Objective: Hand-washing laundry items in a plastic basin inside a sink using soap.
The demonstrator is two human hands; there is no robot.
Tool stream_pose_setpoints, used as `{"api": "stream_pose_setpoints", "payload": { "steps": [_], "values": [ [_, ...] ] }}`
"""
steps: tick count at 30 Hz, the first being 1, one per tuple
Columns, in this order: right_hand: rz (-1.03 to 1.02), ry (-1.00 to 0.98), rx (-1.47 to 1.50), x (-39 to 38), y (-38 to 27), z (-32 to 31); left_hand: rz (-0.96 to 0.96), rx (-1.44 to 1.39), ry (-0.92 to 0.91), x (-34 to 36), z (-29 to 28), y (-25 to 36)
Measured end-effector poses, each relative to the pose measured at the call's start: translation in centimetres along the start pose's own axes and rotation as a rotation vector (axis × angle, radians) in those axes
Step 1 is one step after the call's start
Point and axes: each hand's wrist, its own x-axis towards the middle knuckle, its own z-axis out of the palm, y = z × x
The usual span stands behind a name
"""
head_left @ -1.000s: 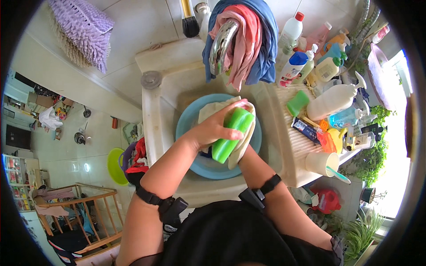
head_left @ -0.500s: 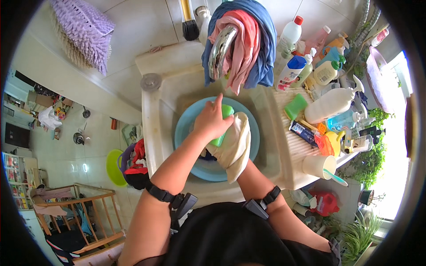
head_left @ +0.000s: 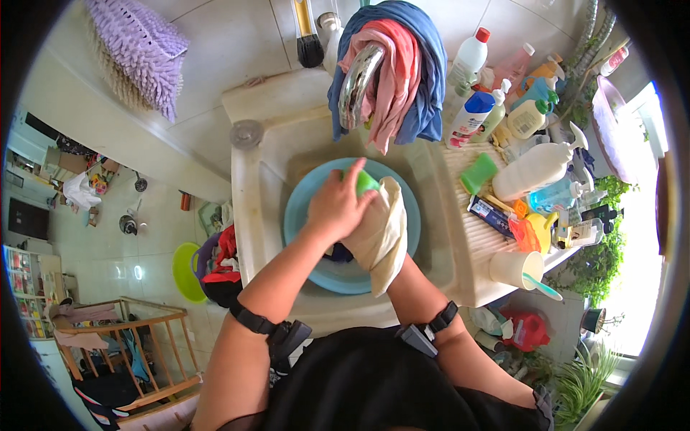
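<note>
Over the light blue basin [head_left: 293,237], my left hand [head_left: 335,207] is closed around a green bar of soap [head_left: 367,182], pressing it against a cream cloth [head_left: 385,244]. Most of the bar is hidden behind the fingers. The cloth is wrapped over my right hand, which holds it up above the basin; its fingers are covered. Only the right forearm [head_left: 420,293] shows below the cloth. Dark fabric [head_left: 338,253] lies in the basin under my hands.
The basin stands in a pale sink [head_left: 248,208]. A chrome faucet [head_left: 359,86] overhangs it, draped with pink and blue cloths [head_left: 428,93]. On the ribbed ledge to the right are several bottles [head_left: 532,172], a green sponge [head_left: 479,173] and a cup [head_left: 516,267].
My left hand has turned and slid slightly toward me and left along the cloth. Less of the green soap shows. The cloth-covered right hand has barely moved.
</note>
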Motion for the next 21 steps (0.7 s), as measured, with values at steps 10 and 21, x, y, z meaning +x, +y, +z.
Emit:
{"api": "stream_pose_setpoints", "payload": {
  "steps": [10, 21],
  "values": [
    [-0.25, 0.065, -1.118, -1.5, 0.0, 2.1, 0.168, 0.083, -0.138, -1.3, -0.7, 4.6],
    [-0.255, 0.063, -1.156, -1.7, 0.0, 2.8, 0.18, 0.19, -0.183, -1.9, -0.6, 5.3]
  ]
}}
